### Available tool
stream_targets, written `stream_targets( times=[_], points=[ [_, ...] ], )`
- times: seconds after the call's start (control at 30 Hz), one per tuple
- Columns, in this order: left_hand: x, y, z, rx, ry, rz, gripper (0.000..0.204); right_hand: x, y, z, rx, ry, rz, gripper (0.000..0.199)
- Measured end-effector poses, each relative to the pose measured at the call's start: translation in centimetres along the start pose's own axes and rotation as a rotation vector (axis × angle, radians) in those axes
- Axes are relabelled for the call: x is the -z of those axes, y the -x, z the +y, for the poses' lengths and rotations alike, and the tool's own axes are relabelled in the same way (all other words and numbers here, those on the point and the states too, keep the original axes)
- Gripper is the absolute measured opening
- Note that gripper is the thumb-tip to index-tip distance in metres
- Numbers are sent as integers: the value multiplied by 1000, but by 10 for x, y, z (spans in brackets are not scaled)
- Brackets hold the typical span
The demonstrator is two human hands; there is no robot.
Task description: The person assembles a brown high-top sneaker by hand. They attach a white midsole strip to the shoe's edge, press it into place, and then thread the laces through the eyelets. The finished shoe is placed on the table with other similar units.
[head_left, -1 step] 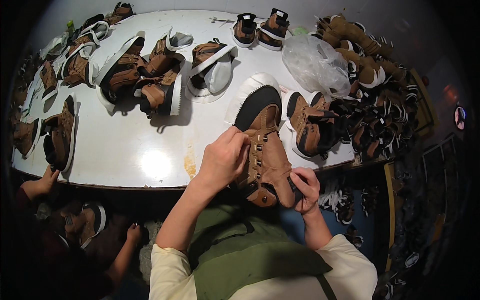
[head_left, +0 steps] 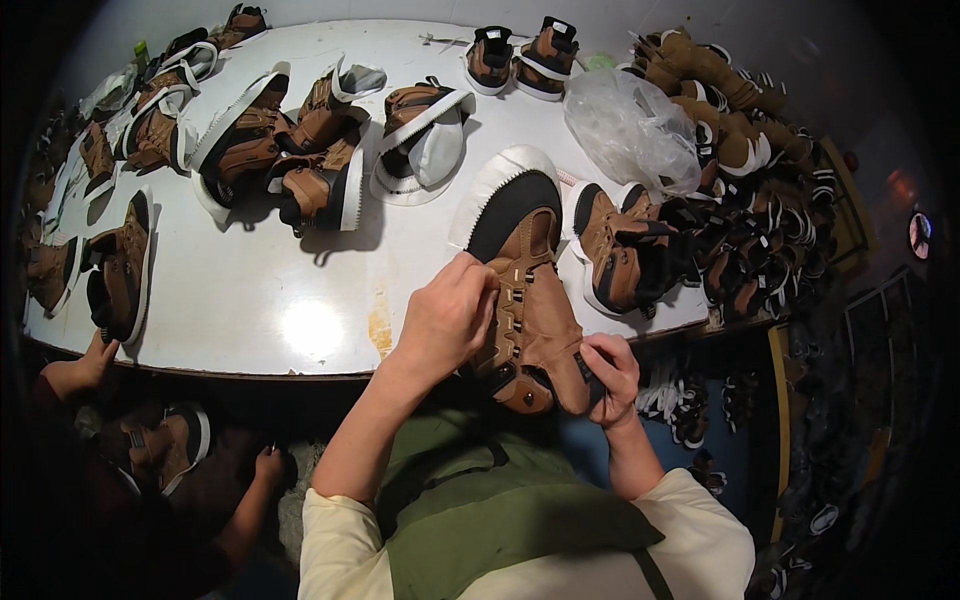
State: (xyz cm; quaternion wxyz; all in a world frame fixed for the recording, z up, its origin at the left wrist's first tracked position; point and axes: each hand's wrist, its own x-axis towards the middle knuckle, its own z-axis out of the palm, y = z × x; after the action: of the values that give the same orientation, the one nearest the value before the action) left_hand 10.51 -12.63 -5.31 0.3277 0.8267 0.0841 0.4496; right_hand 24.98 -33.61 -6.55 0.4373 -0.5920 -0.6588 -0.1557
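I hold a brown boot (head_left: 530, 290) with a black toe cap and a white sole at the front edge of the white table (head_left: 260, 290), toe pointing away from me. My left hand (head_left: 450, 315) grips its left side over the lacing eyelets. At the boot's ankle collar, my right hand (head_left: 612, 375) pinches the near end. The heel hangs past the table edge over my green apron.
Several brown boots lie across the table, some on their sides (head_left: 310, 150). A clear plastic bag (head_left: 625, 130) sits at the back right beside a heap of boots (head_left: 745, 170). Another person's hands (head_left: 85, 365) work on a boot (head_left: 160, 445) at lower left.
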Motion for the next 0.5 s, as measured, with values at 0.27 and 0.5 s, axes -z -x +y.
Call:
stream_targets(
  times=[0.27,0.5],
  points=[
    [-3,13,-5,178,226,37,12,-2,-3,3,6,-22,-14,39],
    [-5,18,-11,299,378,62,8,-6,-4,1,-4,-44,6,37]
  ],
)
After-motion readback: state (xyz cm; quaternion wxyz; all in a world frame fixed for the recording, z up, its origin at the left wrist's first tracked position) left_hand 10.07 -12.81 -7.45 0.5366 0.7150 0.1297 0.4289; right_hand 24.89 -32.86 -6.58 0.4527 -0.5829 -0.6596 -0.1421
